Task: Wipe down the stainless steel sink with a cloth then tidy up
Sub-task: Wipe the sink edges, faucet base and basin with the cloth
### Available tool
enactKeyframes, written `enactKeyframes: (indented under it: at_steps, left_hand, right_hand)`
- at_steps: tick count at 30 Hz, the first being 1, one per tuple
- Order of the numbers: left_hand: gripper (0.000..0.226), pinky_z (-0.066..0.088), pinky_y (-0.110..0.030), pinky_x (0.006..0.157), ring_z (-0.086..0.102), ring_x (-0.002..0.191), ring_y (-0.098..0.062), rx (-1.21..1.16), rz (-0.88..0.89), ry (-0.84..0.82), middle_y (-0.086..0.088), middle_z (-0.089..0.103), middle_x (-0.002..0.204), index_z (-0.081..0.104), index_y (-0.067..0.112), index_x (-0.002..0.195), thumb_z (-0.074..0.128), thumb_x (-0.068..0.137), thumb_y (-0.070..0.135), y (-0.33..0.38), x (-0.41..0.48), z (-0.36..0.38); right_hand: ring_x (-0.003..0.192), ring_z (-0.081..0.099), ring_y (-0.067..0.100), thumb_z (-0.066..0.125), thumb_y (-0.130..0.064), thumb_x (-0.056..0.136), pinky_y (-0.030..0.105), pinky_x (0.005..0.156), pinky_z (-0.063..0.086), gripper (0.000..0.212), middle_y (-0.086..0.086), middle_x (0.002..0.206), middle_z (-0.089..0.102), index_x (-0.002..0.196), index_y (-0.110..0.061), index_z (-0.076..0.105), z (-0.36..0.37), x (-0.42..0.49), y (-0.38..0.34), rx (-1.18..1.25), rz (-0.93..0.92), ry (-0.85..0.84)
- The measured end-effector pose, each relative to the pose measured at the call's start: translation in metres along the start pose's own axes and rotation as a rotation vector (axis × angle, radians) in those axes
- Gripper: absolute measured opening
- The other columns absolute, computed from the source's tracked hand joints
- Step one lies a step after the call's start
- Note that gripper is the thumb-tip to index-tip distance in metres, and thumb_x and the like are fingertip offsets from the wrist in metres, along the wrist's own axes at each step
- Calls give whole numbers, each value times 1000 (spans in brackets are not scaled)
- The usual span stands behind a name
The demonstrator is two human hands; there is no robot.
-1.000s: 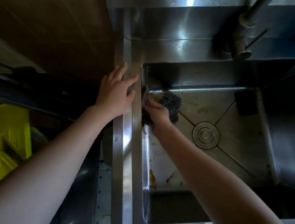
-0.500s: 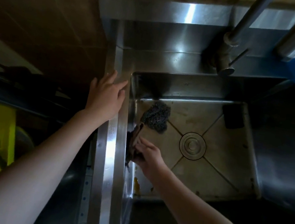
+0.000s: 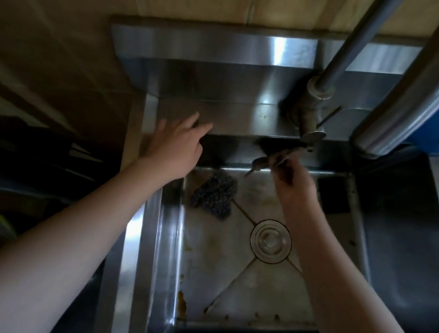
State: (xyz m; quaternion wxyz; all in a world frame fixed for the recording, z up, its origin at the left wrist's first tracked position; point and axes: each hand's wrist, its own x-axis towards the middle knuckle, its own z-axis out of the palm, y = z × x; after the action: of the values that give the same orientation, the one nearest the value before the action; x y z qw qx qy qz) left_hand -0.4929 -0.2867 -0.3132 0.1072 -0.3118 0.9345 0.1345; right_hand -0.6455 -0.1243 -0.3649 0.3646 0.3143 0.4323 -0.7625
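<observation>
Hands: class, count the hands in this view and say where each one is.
2. The left hand, fingers straight, is at the back left corner of the sink. The right hand holds a dark cloth by its back wall, under the tap. None seem hidden.

A scouring pad lay in the far-left corner of the sink, the drain right of it at the floor's centre. The faucet stood on the back ledge behind the drain. The right hand held a cloth near the back wall, below the faucet.
</observation>
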Motion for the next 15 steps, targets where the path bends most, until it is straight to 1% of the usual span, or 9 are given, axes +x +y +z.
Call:
enactKeyframes:
  at_steps: [2,3,6,7,9,10,11,13,15]
  left_hand:
    - [49,23,-45,111,35,135,-26,1,-13,4,-1,26,155,33,34,144,37,96,21,-1,5,2]
    - [50,23,-45,110,36,135,-25,-4,-17,9,-1,28,154,34,34,143,37,96,19,-2,8,3]
    - [49,20,-46,112,37,135,-24,-5,-19,-8,-1,29,153,36,35,141,37,95,18,-4,13,4]
    - [48,20,-46,112,38,134,-24,2,-16,-5,-2,29,153,36,35,141,37,96,19,-4,13,5]
    - [50,22,-45,111,41,132,-26,14,-3,20,-2,27,154,33,36,142,38,95,20,-6,13,9]
    - [52,22,-45,111,40,133,-27,20,0,31,-3,25,155,31,36,143,38,95,19,-6,12,12]
    - [54,22,-45,111,37,135,-28,24,-2,36,-2,23,155,28,36,144,38,94,19,-6,11,15]
    - [58,22,-47,111,28,140,-27,34,-8,35,-1,19,156,23,38,145,40,94,18,-6,9,19]
    - [59,22,-47,111,25,141,-25,45,-14,31,0,17,157,21,39,145,40,94,18,-8,10,21]
  right_hand:
    - [73,63,23,44,-3,97,35,85,55,12,13,83,65,92,-2,56,4,9,-16,69,-22,18]
    - [76,62,23,46,-2,96,37,89,53,11,14,89,64,99,-1,56,6,11,-19,85,-32,34]
    - [85,65,27,53,-2,93,36,75,57,24,17,108,65,116,0,55,13,17,-3,77,-64,114]
    - [92,66,29,55,-2,92,37,77,57,28,19,113,64,120,0,55,18,18,8,62,-65,141]
    - [106,62,35,55,2,90,45,89,54,33,23,120,61,123,2,53,28,21,33,49,-45,187]
    - [109,60,36,56,3,90,47,92,52,34,24,122,60,124,3,53,33,21,46,42,-12,198]
    - [111,59,36,56,2,90,45,93,52,35,24,124,59,125,3,52,38,20,59,26,30,191]
    - [112,57,33,55,-1,91,37,88,53,36,22,128,56,127,3,49,46,17,82,-5,103,147]
    - [114,55,33,53,-2,93,37,86,53,35,22,129,54,128,1,49,49,18,96,5,155,113]
